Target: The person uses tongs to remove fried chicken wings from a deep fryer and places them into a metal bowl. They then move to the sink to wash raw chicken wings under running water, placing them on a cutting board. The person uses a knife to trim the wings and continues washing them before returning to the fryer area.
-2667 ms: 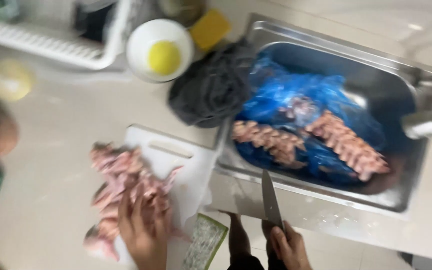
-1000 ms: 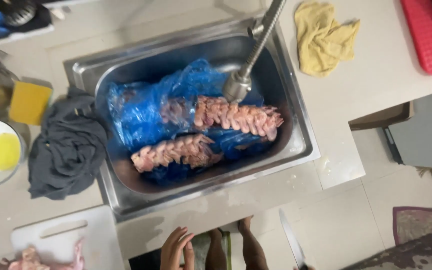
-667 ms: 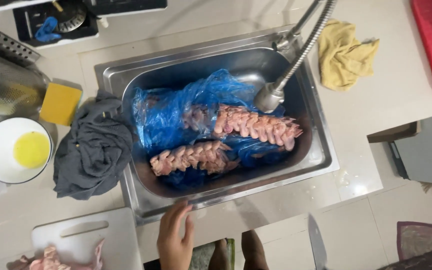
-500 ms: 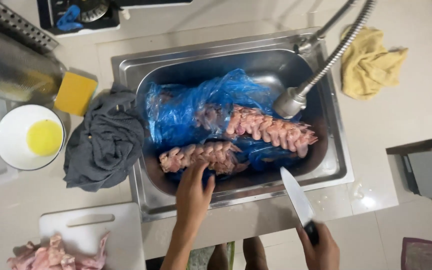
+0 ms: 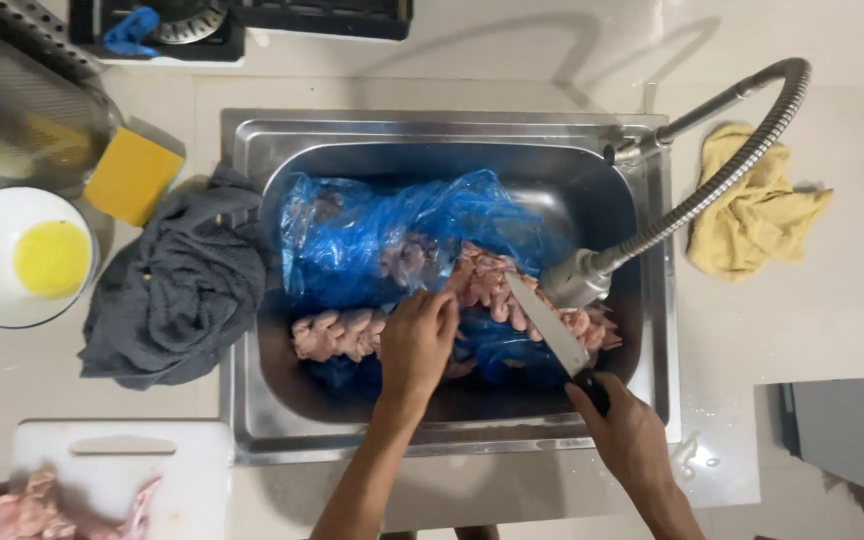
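1. The left hand (image 5: 417, 340) is stretched forward, palm down, with the fingers bent downward and closed together.
2. The right hand (image 5: 627, 435) is lower and nearer to the body, closed in a fist.
3. Both forearms are bare.

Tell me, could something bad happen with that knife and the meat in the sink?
Maybe. The right hand holds the knife with its blade pointing toward the left hand, which rests on the raw meat, so a slip might cut fingers. The blade also passes close to the faucet head and could knock it. The meat lies on a crumpled blue plastic bag, which may slide underneath.
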